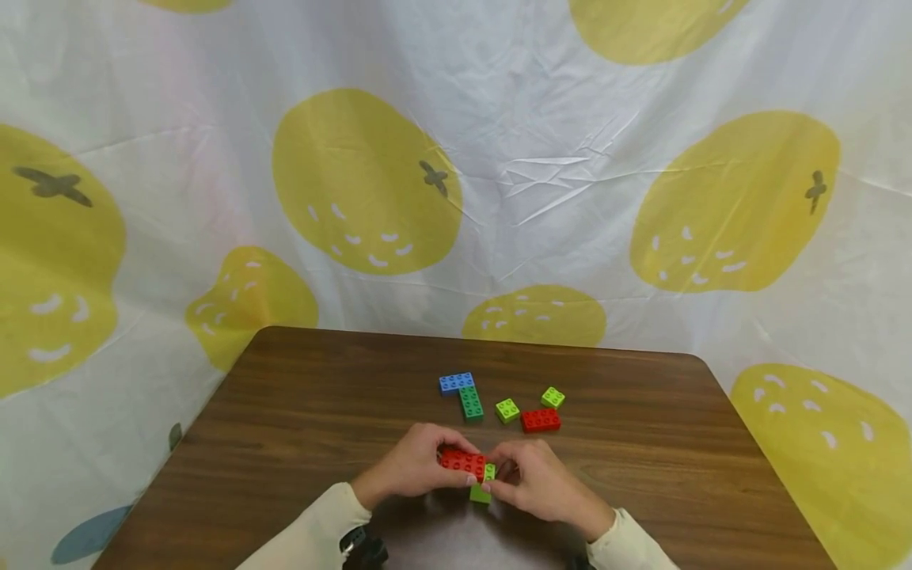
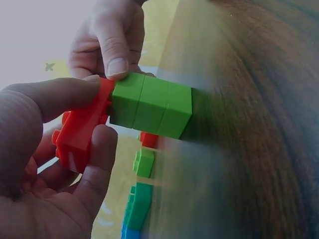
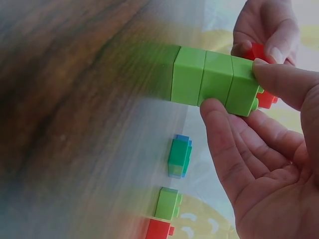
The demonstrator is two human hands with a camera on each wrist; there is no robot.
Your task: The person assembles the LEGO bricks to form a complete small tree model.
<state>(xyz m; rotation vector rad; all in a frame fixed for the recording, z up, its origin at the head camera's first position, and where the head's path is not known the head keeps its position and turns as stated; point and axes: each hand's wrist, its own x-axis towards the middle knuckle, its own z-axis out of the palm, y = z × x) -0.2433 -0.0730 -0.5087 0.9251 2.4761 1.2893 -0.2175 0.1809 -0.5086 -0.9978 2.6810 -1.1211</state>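
Note:
My left hand (image 1: 420,461) grips a long red toy brick (image 2: 82,132) between thumb and fingers, its studs facing up. Three lime green bricks are joined in an upright stack (image 2: 152,104) that stands on the table. My right hand (image 1: 537,479) pinches the upper part of this stack, with the thumb (image 3: 284,79) on one side and a fingertip on the other. The red brick's right end lies at the top of the stack, and some green studs show beside it. Whether the two are pressed together I cannot tell.
Farther back on the brown wooden table (image 1: 321,396) lie a blue brick (image 1: 456,384), a dark green brick (image 1: 471,403) touching it, two lime bricks, one nearer (image 1: 507,410) and one farther (image 1: 552,397), and another red brick (image 1: 541,420). A fruit-patterned curtain (image 1: 527,198) hangs behind.

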